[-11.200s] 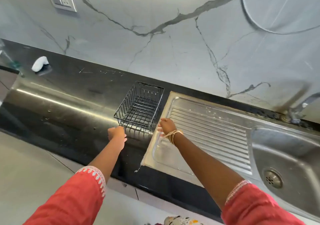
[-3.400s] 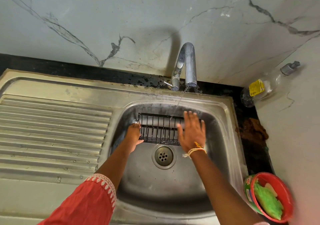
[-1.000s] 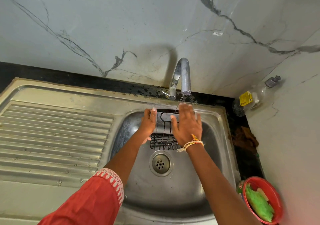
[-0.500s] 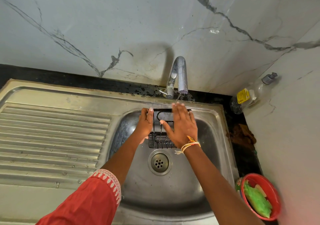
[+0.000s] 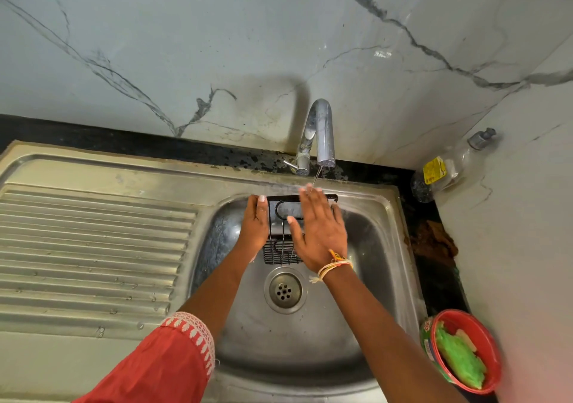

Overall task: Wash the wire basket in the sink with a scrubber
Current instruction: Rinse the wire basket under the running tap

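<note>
The black wire basket (image 5: pixel 280 232) stands on end in the steel sink (image 5: pixel 366 263), just under the tap (image 5: pixel 321 136), from which a thin stream of water runs. My left hand (image 5: pixel 255 224) holds its left side, thumb along the frame. My right hand (image 5: pixel 319 232) lies flat over its right side with straight fingers, the fingertips at the top rim under the water. A green scrubber (image 5: pixel 460 359) sits in a red tub (image 5: pixel 483 331) at the lower right, away from both hands.
The ribbed draining board (image 5: pixel 93 247) spreads to the left of the basin. The drain (image 5: pixel 284 289) is just below the basket. A clear soap bottle (image 5: pixel 446 167) lies in the right corner, with a brown rag (image 5: pixel 432 241) on the black counter below it.
Since the start the basket came from the counter into the sink. It was turned from lying sideways to standing on end. In the last half second the hands barely moved.
</note>
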`<state>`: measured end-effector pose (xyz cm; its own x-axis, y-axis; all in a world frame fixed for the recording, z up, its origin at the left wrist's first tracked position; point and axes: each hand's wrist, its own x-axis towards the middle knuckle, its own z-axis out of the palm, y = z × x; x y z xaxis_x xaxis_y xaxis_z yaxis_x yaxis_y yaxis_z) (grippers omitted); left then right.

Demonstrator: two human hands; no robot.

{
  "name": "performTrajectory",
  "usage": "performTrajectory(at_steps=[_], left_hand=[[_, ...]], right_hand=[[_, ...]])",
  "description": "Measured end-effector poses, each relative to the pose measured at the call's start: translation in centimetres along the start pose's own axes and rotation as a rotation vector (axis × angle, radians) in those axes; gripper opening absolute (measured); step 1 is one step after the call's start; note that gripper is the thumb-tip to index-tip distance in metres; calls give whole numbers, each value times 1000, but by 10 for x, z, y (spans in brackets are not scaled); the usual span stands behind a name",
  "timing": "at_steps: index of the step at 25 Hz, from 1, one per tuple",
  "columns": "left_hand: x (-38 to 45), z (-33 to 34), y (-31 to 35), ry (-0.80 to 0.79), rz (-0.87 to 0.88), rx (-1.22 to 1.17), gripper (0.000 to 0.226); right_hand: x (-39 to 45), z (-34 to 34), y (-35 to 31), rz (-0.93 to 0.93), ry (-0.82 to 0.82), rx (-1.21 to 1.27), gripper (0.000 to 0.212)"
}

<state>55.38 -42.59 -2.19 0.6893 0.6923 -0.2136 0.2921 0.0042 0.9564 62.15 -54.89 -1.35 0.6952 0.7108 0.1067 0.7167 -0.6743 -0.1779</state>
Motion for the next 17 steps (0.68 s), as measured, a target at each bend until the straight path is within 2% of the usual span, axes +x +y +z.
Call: performTrajectory(at_steps=[2,4,6,7,10,12,15,17], left_hand=[[3,-2,0,-14,8,3,21],[9,2,-3,-24,39,26,22],[15,3,-11,-11,43,27,26],[16,1,-13,2,27,16,27],[17,-10,-20,10,-8,-32,32],[19,-13,-20,-28,-67,-49,36],[22,-13,-14,-93,-205,-203,59],[27,-17,-19,-56,-294,-287,52]], right_hand=[[-4,0,9,146,40,60,68],[-7,3,8,216,125,175,68],[-8,-1,1,340,193,404,70],[-4,4,4,466,178,600,73],[1,17,19,932,-30,1375,84],[-1,35,30,972,-72,1453,82],[-3,29,26,904,-11,1496,69],[-2,10,20,831,65,1568,54]])
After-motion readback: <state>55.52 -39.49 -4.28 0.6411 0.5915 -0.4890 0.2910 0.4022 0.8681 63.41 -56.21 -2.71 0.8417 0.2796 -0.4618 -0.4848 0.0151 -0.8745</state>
